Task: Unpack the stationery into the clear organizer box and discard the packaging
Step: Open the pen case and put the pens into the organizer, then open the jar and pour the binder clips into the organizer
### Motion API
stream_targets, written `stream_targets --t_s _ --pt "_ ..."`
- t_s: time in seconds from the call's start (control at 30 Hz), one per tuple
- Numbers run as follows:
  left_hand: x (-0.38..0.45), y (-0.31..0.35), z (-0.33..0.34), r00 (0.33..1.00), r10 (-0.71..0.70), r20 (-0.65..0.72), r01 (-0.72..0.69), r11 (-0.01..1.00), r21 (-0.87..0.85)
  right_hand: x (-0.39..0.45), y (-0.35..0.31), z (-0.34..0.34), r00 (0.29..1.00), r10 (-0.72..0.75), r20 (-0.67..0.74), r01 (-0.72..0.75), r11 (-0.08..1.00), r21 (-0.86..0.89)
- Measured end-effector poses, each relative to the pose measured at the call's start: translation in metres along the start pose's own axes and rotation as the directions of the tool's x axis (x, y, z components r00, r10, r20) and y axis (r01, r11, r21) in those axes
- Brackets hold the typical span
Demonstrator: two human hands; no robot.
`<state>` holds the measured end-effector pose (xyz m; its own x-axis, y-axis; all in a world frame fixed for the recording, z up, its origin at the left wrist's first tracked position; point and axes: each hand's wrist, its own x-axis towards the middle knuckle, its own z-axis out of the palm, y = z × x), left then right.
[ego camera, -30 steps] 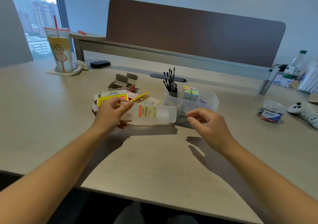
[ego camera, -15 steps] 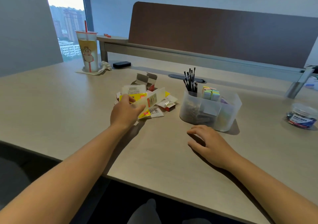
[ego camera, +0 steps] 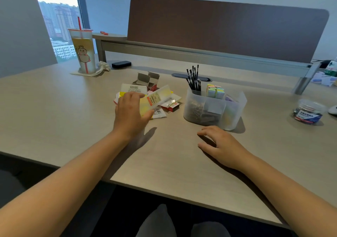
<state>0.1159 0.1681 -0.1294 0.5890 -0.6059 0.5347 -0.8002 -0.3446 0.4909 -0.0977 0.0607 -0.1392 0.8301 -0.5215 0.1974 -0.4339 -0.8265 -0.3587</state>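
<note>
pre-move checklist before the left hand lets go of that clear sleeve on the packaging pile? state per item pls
1. Left hand holds the clear plastic sleeve: ok, thumb and fingers pinch it.
2. Sleeve over the packaging pile: ok, the pile lies under it.
3. Sleeve empty: cannot tell, yellow shows through it.
4. Right hand clear: ok, resting open on the desk, holding nothing.
5. Clear organizer box upright and apart from the pile: ok.
6. Black pen refills and sticky notes stowed in it: ok.
</note>
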Motion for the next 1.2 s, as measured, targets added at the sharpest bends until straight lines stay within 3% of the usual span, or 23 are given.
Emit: stream_targets --t_s 0.07,0.13,0.23,0.3,0.57,0.7,0.83,1.0,1.2 --pt "-0.012 0.017 0.000 0.992 0.116 0.053 -0.113 0.992 -0.061 -0.010 0.009 -0.007 0.999 0.037 -0.008 -0.037 0.999 -0.009" --pt "-0.023 0.038 0.006 0.951 0.227 0.211 -0.205 0.971 -0.119 -0.023 0.022 -0.016 0.995 0.092 -0.024 -0.093 0.995 -0.026" --pt "-0.036 0.073 0.026 0.789 0.317 0.526 -0.309 0.945 -0.107 -0.046 0.048 -0.032 0.979 0.191 -0.077 -0.194 0.980 -0.036" --pt "-0.040 0.097 0.042 0.691 0.366 0.623 -0.399 0.912 -0.093 -0.060 0.067 -0.042 0.959 0.259 -0.113 -0.265 0.963 -0.042" --pt "-0.034 0.154 0.091 0.550 0.537 0.640 -0.592 0.791 -0.155 -0.068 0.142 -0.073 0.818 0.482 -0.314 -0.503 0.864 0.017" --pt "-0.026 0.159 0.107 0.534 0.549 0.643 -0.611 0.776 -0.156 -0.042 0.186 -0.085 0.687 0.546 -0.480 -0.584 0.807 0.083" --pt "-0.017 0.162 0.118 0.526 0.539 0.658 -0.589 0.789 -0.175 -0.018 0.216 -0.091 0.577 0.636 -0.511 -0.653 0.736 0.179" --pt "-0.008 0.168 0.129 0.504 0.527 0.684 -0.568 0.799 -0.198 -0.005 0.237 -0.093 0.530 0.696 -0.483 -0.689 0.686 0.233" --pt "-0.007 0.166 0.129 0.509 0.541 0.669 -0.569 0.795 -0.210 0.000 0.236 -0.094 0.496 0.663 -0.560 -0.560 0.738 0.377"
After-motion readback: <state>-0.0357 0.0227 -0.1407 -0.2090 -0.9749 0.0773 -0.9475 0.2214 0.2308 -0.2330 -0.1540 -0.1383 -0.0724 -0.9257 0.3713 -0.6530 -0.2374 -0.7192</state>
